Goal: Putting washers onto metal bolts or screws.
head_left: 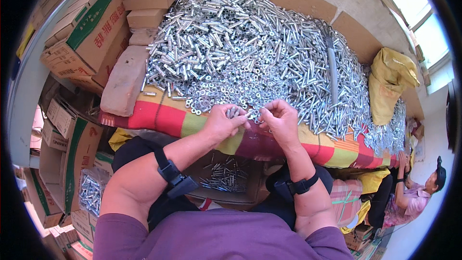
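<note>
My left hand [227, 119] is closed around a few shiny metal pieces [233, 112] that look like bolts or sleeves; the fingers partly hide them. Close beside it, my right hand [281, 121] is in a pinch, with a small metal ring, likely a washer or nut, at its fingertips. Both hands are over the front edge of a checked cloth [192, 124]. Just beyond them lie loose washers and nuts [221, 89]. Behind these rises a heap of metal sleeves [202, 33], with threaded bolts [315, 74] to the right.
A brick-like block [126, 81] and cardboard boxes [94, 43] stand at left. A grey bar [332, 67] lies on the heap, near a yellow sack [391, 79]. Below the edge, a carton [226, 175] holds bolts. Another person [409, 195] works at far right.
</note>
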`<state>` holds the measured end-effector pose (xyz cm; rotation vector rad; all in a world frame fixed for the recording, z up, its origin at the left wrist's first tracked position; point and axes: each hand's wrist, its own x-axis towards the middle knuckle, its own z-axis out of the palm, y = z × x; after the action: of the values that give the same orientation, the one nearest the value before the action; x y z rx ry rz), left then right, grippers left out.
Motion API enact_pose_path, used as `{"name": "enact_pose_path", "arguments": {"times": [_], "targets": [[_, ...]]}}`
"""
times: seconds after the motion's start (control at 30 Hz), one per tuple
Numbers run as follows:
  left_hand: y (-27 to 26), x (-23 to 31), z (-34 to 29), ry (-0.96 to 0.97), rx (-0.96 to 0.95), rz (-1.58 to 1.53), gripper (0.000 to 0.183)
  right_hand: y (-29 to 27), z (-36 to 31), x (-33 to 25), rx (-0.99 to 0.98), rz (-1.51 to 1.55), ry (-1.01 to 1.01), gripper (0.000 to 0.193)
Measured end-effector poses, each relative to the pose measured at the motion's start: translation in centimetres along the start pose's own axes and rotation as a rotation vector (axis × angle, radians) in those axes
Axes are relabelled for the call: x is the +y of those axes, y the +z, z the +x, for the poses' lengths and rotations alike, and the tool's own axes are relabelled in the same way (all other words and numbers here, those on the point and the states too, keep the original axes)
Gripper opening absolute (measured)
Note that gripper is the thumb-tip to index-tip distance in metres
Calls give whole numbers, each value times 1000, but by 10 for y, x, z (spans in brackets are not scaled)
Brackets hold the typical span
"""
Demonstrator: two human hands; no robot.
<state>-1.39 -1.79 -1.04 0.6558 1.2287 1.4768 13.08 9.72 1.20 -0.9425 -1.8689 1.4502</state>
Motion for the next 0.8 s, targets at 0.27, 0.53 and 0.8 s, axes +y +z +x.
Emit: {"name": "enact_pose_path", "arguments": {"times": [0.27, 0.53, 0.8], "targets": [[3, 6, -1, -53, -25, 114, 10, -5, -6, -2, -258, 173, 46, 13], [-4, 17, 9, -302, -141, -70, 10, -1, -8, -3, -154, 146, 53, 7], [14, 14, 10, 232, -41, 490, 3, 11, 14, 9, 9, 82, -51, 25]]}}
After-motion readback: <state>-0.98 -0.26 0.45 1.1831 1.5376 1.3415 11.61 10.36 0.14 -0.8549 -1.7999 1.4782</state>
